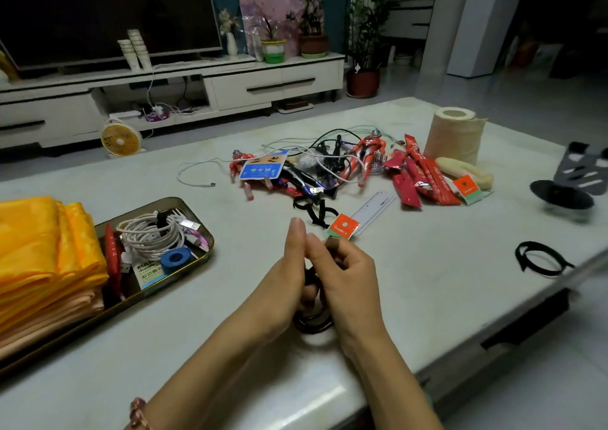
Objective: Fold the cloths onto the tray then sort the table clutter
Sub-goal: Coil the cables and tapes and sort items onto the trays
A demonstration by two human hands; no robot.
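Both hands meet over the near middle of the table, gripping a coiled black cable (312,326) whose loops hang below them. My left hand (283,285) has its fingers upright around the coil. My right hand (342,275) curls round the cable's plug end. Folded yellow cloths (42,248) lie stacked on the dark tray (197,262) at the left, beside a coiled white cable (148,235), blue tape and a red packet. A tangle of cables and red toy figures (312,166) is spread across the table's far middle.
Red sachets (418,179), a clear ruler (373,207) and a small orange card (343,227) lie right of the tangle. A paper roll (454,133) stands at the far right. A black strap (539,258) and a dark stand (569,183) sit near the right edge.
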